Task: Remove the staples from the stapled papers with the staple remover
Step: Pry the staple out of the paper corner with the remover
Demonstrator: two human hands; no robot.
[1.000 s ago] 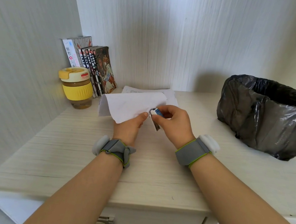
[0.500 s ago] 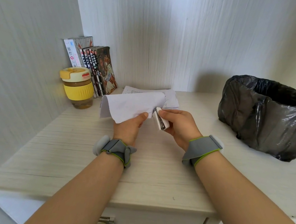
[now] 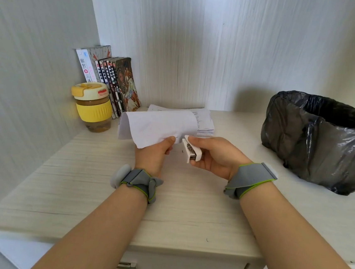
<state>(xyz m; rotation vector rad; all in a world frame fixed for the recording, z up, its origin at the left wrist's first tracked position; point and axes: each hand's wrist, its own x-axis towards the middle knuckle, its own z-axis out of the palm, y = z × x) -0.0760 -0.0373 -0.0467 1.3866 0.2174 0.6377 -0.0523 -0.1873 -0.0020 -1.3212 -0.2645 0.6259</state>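
Observation:
My left hand [image 3: 154, 151] pinches the near corner of a stapled white paper bundle [image 3: 158, 126], which curves up and away above the desk. My right hand [image 3: 215, 155] grips a small white staple remover [image 3: 191, 149], palm turned up. The tool's front tip sits at the paper's corner right beside my left thumb. The staple itself is too small to make out.
A stack of printed papers [image 3: 204, 120] lies behind the hands. At the back left stand a yellow-lidded cup [image 3: 92, 106] and several books [image 3: 112, 80]. A bin lined with a black bag [image 3: 321, 137] sits on the right of the desk [image 3: 186, 211].
My right hand has rolled palm-up and drawn slightly toward me, so the staple remover's metal underside now shows. The left hand and paper have stayed in place.

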